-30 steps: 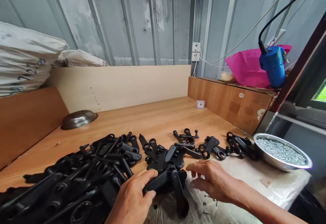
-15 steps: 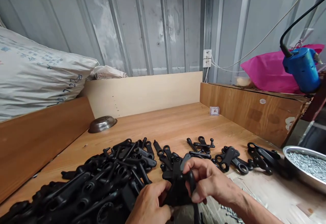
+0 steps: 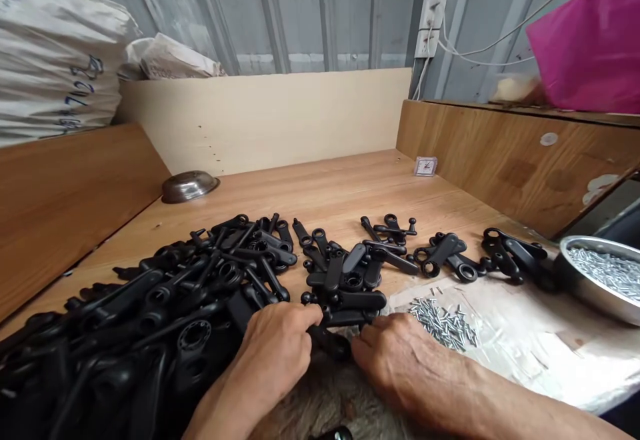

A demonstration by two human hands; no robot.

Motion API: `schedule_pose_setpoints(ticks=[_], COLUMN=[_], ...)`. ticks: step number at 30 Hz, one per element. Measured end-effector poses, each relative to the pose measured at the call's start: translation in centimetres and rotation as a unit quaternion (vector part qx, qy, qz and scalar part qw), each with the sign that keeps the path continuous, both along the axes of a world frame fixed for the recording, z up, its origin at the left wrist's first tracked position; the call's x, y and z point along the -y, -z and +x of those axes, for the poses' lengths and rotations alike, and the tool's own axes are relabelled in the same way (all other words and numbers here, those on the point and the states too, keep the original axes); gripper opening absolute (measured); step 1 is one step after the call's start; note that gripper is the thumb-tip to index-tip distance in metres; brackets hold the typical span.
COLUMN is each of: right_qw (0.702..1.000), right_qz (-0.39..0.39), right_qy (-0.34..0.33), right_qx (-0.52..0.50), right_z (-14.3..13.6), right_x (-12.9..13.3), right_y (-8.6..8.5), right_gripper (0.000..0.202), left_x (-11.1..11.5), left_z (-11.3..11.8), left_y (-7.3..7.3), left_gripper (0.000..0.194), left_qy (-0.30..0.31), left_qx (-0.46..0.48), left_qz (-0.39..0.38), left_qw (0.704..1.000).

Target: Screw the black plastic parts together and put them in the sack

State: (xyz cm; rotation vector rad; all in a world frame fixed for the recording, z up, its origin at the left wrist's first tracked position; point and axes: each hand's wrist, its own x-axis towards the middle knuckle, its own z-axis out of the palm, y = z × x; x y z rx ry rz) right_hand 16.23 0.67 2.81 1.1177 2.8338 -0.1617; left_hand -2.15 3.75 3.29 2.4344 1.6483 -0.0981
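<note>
Black levers (image 3: 331, 344) lie between two curled hands (image 3: 280, 337) (image 3: 397, 353), backs upward.

Smooth black plastic and bright metal on a wood-grained bench top (image 3: 290, 187).
Handles (image 3: 334, 273): plastic, matt to faintly glossy. Loose pins (image 3: 443, 323), overturned bowl (image 3: 187, 188) and filled bowl (image 3: 585, 290): shiny metal. Backboard (image 3: 280, 113): smooth, matt, cream. Sack (image 3: 55, 60): creased, dull, apparently woven. Bag (image 3: 590, 47): pink plastic, smooth. Wall (image 3: 300, 0): ribbed grey metal, scuffed.

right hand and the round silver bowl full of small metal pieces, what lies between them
The head view shows a loose heap of small silvery metal pieces, then pale sheeting.
</note>
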Motion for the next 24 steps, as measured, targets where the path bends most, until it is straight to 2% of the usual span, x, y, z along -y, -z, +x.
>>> schedule_pose_setpoints(ticks=[5, 7, 9, 13, 18, 21, 24], right_qw=[0.988, 0.984, 0.983, 0.986, 0.99, 0.988, 0.978], right_qz=[-0.145, -0.143, -0.124, -0.112, -0.114, -0.121, -0.134], right_qy=[0.016, 0.028, 0.014, -0.031, -0.052, -0.045, -0.013], right_qx=[-0.054, -0.099, -0.133, -0.116, -0.06, -0.087, -0.162], right_z=[0.7, 1.4, 1.8, 1.3, 0.6, 1.4, 2.7], right_x=[-0.5, -0.9, -1.3, -1.7, -1.7, -1.7, -1.9], right_y=[-1.6, -2.2, -2.3, -1.3, -0.2, -0.8, -2.1], right_gripper=[0.016, 0.012, 0.017, 0.021, 0.014, 0.013, 0.016], left_x=[-0.3, -0.3, -0.1, 0.1, 0.6, 1.0, 1.5], left_z=[-0.7, -0.4, 0.1, 0.8, 0.6, 0.4, 0.3], left_y=[-0.7, -1.1, -1.3, -1.2, -1.5, -1.9, -1.8], left_gripper=[0.036, 0.032, 0.031, 0.011, 0.025, 0.034, 0.042], left_qy=[0.002, -0.015, -0.049, -0.08, -0.053, -0.029, 0.001], left_qx=[0.076, 0.077, 0.031, -0.051, -0.079, -0.083, -0.025], left_qz=[-0.076, -0.083, -0.063, -0.018, -0.037, -0.058, -0.07], left_qw=[0.994, 0.994, 0.996, 0.995, 0.995, 0.994, 0.997])
